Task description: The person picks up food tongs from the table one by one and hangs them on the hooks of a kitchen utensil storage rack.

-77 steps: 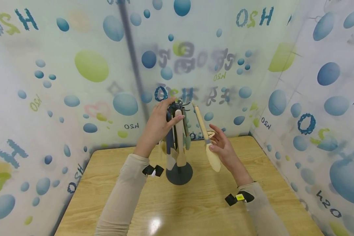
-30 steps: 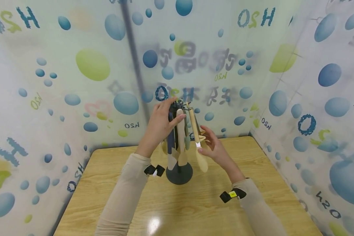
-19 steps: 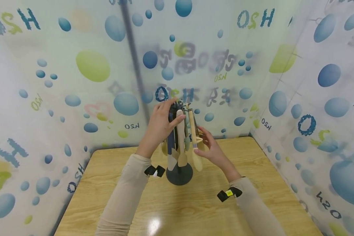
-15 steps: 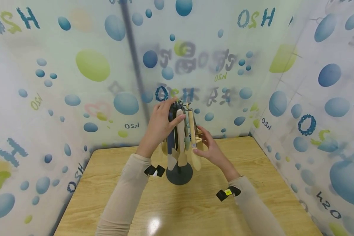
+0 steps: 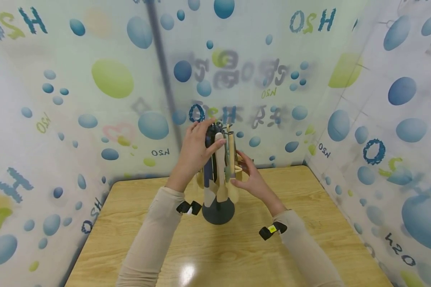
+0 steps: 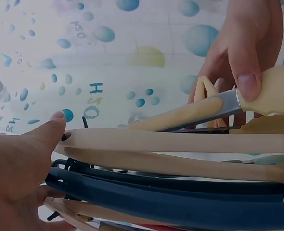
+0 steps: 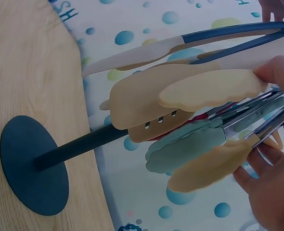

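Note:
A dark utensil stand (image 5: 218, 215) stands upright on the table, hung with several utensils. My left hand (image 5: 190, 157) holds the stand's top, thumb at the front near a beige handle (image 6: 180, 142) and fingers around the hooks. My right hand (image 5: 253, 181) pinches cream-tipped tongs (image 7: 209, 89) near where the metal arms meet the heads. The thumb is on one head and fingers on the other, so the arms stand apart. The tongs' top end (image 5: 230, 128) is at a right-side hook; whether it hangs there is unclear. Green-tipped tongs (image 7: 190, 144) lie between the cream heads in the right wrist view.
A beige slotted turner (image 7: 137, 91) and a utensil with a blue handle (image 6: 180, 202) hang on the stand. The wooden table (image 5: 186, 247) ends at a printed curtain (image 5: 111, 79) behind and at both sides.
My right hand has brought the cream-tipped tongs leftward from beside the stand to its right side, and they now hang more upright. My left hand stays at the stand's top.

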